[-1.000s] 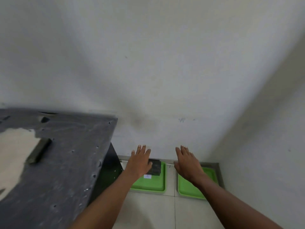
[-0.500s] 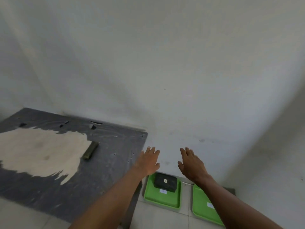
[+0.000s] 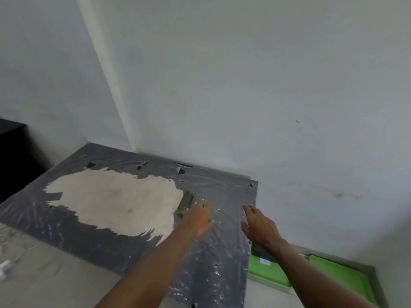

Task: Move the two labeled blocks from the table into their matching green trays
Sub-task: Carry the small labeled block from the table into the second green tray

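Observation:
A flat greenish block (image 3: 186, 202) lies on the dark table (image 3: 224, 258), at the edge of its pale worn patch. My left hand (image 3: 198, 218) hovers over the table with fingers spread, its fingertips just right of the block; I cannot tell if they touch it. My right hand (image 3: 258, 225) is open too, above the table's right part. Two green trays sit on the floor at the lower right: the left tray (image 3: 266, 275) has a white label and something dark in it, mostly hidden by my right forearm. The right tray (image 3: 342, 278) shows only green.
White walls meet in a corner behind the table. A black cabinet (image 3: 13, 156) stands at the far left. White cables (image 3: 9, 261) lie on the floor at the lower left. The trays rest against the wall beyond the table's right edge.
The view has swung left and up from the trays to the table. Both hands have moved from above the trays to over the tabletop, the left one reaching the greenish block.

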`<action>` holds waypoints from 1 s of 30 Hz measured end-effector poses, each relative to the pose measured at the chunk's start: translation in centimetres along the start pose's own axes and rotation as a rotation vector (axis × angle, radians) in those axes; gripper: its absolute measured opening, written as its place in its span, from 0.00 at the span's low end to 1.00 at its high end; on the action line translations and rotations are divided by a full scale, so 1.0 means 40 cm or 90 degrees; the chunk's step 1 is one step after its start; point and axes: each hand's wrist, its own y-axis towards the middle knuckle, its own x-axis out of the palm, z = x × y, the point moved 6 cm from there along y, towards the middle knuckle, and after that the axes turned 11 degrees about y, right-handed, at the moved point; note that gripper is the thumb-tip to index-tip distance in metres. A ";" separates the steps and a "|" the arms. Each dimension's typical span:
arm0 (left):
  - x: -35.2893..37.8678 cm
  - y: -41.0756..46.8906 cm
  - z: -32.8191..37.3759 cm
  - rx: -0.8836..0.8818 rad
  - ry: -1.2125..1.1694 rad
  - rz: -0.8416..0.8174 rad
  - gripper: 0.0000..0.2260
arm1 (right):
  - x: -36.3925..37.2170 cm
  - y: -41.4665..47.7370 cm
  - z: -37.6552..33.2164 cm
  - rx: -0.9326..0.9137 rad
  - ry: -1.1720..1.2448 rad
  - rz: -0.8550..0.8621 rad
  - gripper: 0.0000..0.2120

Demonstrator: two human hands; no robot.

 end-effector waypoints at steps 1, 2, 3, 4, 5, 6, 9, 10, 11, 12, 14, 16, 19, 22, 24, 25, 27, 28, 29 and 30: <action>0.001 0.002 -0.029 -0.006 -0.001 -0.001 0.28 | 0.013 0.015 -0.022 0.000 0.000 -0.003 0.25; 0.002 0.006 -0.054 -0.012 -0.004 -0.003 0.28 | 0.026 0.029 -0.041 -0.001 0.001 -0.006 0.25; 0.006 0.012 -0.075 -0.015 -0.010 -0.005 0.28 | 0.038 0.045 -0.057 -0.003 0.003 -0.009 0.24; 0.011 0.020 -0.094 -0.019 -0.017 -0.007 0.28 | 0.050 0.060 -0.071 -0.006 0.009 -0.011 0.24; 0.018 0.028 -0.110 -0.024 -0.022 -0.011 0.28 | 0.061 0.076 -0.084 -0.009 0.015 -0.014 0.23; 0.025 0.038 -0.124 -0.027 -0.024 -0.014 0.28 | 0.070 0.092 -0.096 -0.012 0.020 -0.017 0.23; 0.047 0.069 -0.156 -0.042 -0.028 -0.018 0.29 | 0.105 0.142 -0.126 -0.025 0.024 -0.036 0.23; 0.055 0.077 -0.165 -0.051 -0.030 -0.018 0.28 | 0.117 0.158 -0.134 -0.028 0.024 -0.045 0.24; 0.062 0.085 -0.174 -0.059 -0.031 -0.017 0.28 | 0.129 0.173 -0.140 -0.029 0.027 -0.054 0.24; 0.067 0.091 -0.181 -0.065 -0.031 -0.017 0.27 | 0.143 0.187 -0.146 -0.028 0.034 -0.064 0.24; 0.080 0.100 -0.196 -0.070 -0.035 -0.017 0.26 | 0.172 0.209 -0.156 -0.036 0.038 -0.089 0.23; 0.094 0.110 -0.213 -0.073 -0.043 -0.013 0.24 | 0.200 0.228 -0.164 -0.037 0.032 -0.102 0.23; 0.111 0.136 -0.243 -0.083 -0.055 -0.019 0.19 | 0.243 0.255 -0.170 -0.027 0.036 -0.119 0.22; 0.125 0.180 -0.274 -0.090 -0.067 -0.026 0.19 | 0.280 0.286 -0.164 -0.007 0.034 -0.125 0.22; 0.137 0.217 -0.294 -0.086 -0.071 -0.026 0.18 | 0.302 0.308 -0.156 0.013 0.034 -0.122 0.21; 0.147 0.235 -0.303 -0.081 -0.073 -0.030 0.19 | 0.313 0.318 -0.151 0.028 0.039 -0.125 0.20; 0.173 0.269 -0.315 -0.063 -0.069 -0.041 0.19 | 0.338 0.335 -0.144 0.057 0.052 -0.129 0.20; 0.188 0.285 -0.320 -0.054 -0.063 -0.046 0.20 | 0.351 0.343 -0.140 0.072 0.059 -0.130 0.20; 0.203 0.300 -0.325 -0.046 -0.060 -0.051 0.21 | 0.362 0.351 -0.137 0.085 0.066 -0.131 0.20; 0.217 0.315 -0.329 -0.040 -0.056 -0.056 0.21 | 0.371 0.359 -0.136 0.097 0.070 -0.130 0.21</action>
